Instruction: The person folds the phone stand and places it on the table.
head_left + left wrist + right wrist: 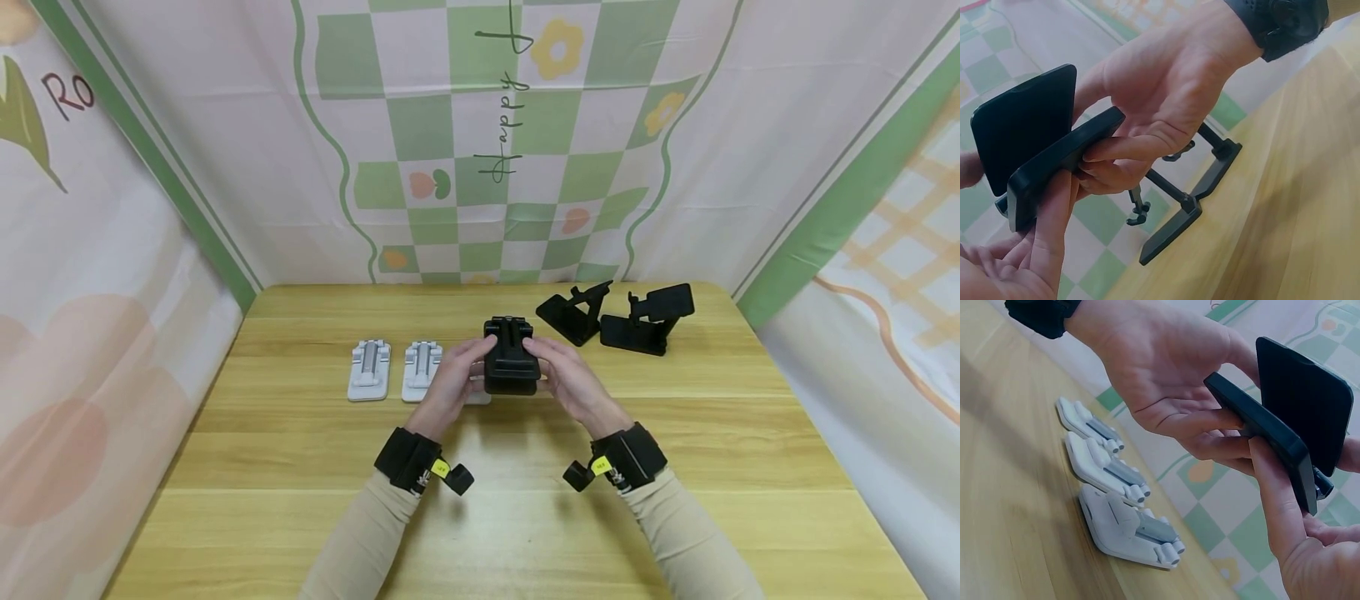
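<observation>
At left, three white stands [368, 371] lie in a row on the desk [262, 467], the last partly hidden by your left hand [448, 382]. Your left fingers grasp one side of the black holder [511, 358], raised above the desk, its plates parted at an angle; your right hand [573, 383] grasps the other. Rear right: two unfolded black stands [633, 333].

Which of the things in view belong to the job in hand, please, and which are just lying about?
In the job:
held black stand, in left hand and right hand

Apparently just lying about, untouched (though they may belong too):
three white stands
two other black stands
</observation>
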Demonstrator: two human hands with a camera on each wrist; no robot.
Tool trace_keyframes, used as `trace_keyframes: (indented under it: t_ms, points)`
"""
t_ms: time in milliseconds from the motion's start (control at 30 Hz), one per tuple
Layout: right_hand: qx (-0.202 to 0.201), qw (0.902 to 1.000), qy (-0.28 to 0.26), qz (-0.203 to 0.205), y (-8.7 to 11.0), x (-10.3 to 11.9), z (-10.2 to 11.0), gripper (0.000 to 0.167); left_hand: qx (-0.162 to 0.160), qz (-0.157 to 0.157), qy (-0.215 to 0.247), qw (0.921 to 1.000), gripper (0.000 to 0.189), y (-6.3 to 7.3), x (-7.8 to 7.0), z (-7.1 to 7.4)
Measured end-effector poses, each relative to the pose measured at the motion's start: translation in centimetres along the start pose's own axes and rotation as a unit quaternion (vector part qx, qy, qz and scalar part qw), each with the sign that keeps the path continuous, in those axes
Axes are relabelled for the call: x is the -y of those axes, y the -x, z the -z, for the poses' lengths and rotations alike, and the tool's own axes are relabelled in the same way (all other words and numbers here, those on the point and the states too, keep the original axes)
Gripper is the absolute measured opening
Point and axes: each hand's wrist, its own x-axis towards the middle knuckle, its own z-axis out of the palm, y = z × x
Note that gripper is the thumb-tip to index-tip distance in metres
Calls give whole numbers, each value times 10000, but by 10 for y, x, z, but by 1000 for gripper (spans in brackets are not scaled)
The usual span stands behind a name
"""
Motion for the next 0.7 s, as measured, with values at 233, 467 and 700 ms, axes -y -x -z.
trace_keyframes:
  t_ms: [233,467,700]
  points:
    - [93,9999,-63,33,1,1,0,42,-66,-19,-137,9999,49,0,1,-1]
    - [160,9998,-26,101,0,-1,0,51,-11,-103,-106,9999,45,-1,3,0]
    - [179,9998,-10,126,-1,-5,1,49,21,-162,-201,9997,44,1,4,2]
